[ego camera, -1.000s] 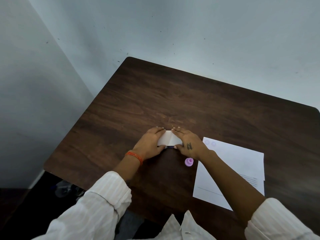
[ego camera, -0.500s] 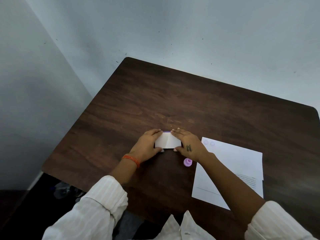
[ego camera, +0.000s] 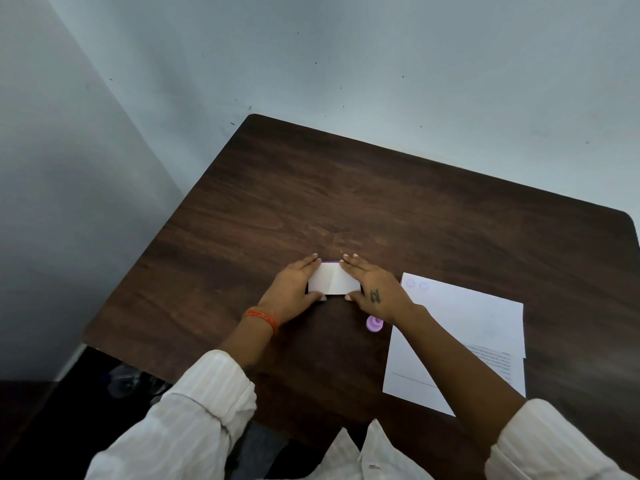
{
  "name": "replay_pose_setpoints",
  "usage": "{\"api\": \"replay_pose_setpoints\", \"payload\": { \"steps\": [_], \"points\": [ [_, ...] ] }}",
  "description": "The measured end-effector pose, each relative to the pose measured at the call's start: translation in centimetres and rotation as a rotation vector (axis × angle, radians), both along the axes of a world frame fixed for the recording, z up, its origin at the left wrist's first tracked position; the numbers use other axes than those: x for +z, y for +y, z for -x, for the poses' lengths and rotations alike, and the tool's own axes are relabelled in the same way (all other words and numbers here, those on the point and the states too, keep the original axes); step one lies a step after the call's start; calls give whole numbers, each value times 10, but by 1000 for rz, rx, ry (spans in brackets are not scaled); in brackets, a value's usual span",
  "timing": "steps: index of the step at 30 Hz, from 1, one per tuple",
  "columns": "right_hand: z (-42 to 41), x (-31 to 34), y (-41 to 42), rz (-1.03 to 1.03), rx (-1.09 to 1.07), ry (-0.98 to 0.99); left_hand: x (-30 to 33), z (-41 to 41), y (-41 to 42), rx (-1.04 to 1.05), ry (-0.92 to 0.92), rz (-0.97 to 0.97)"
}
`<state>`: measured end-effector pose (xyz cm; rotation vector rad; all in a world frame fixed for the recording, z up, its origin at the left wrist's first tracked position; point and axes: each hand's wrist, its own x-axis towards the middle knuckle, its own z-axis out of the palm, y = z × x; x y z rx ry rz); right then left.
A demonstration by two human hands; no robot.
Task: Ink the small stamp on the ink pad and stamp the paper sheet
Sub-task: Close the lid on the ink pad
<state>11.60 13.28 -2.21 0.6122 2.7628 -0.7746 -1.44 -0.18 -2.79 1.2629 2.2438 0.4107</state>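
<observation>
The person is gripping the ink pad point(ego camera: 334, 283), a white-lidded case with a purple edge showing at 12 o'clock, between both hands on the table point(ego camera: 346, 202). The left hand point(ego camera: 291, 292) is clasping its 9 o'clock end, the right hand point(ego camera: 374, 289) its 3 o'clock end. The small stamp point(ego camera: 374, 323) is standing free at 5 o'clock of the pad, with the paper sheet point(ego camera: 464, 327) lying at 3 o'clock.

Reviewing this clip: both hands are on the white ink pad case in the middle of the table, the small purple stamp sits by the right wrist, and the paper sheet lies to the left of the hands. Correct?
Not quite. In the head view the paper sheet lies to the right of the hands, beyond the right hand, not to the left. The rest stands: the left hand and right hand are both on the white ink pad case, and the small purple stamp sits by the right wrist.
</observation>
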Motion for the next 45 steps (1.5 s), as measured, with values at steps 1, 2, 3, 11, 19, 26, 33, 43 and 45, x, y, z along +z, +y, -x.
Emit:
{"api": "replay_pose_setpoints", "payload": {
  "steps": [1, 2, 3, 11, 19, 26, 33, 43, 45],
  "points": [
    [1, 0, 0, 4, 0, -9, 0, 0, 0, 8, -4, -5],
    [1, 0, 0, 5, -1, -14, 0, 0, 0, 18, -8, -11],
    [2, 0, 0, 3, -2, -16, 1, -1, 0, 29, -10, -20],
    [4, 5, 2, -15, 11, 5, 1, -1, -2, 125, -11, -90],
    [3, 2, 2, -6, -12, 5, 0, -2, -7, 129, -48, -112],
    [5, 3, 4, -17, -9, -18, -3, -4, -13, 174, -34, -176],
    [4, 2, 5, -17, -3, -37, -5, -5, -14, 189, -36, -157],
    [7, 4, 6, -20, 4, -93, -5, -5, -13, 177, 21, -126],
    [8, 6, 7, -24, 4, -91, -4, -5, -13, 181, 16, -125]
  ]
}}
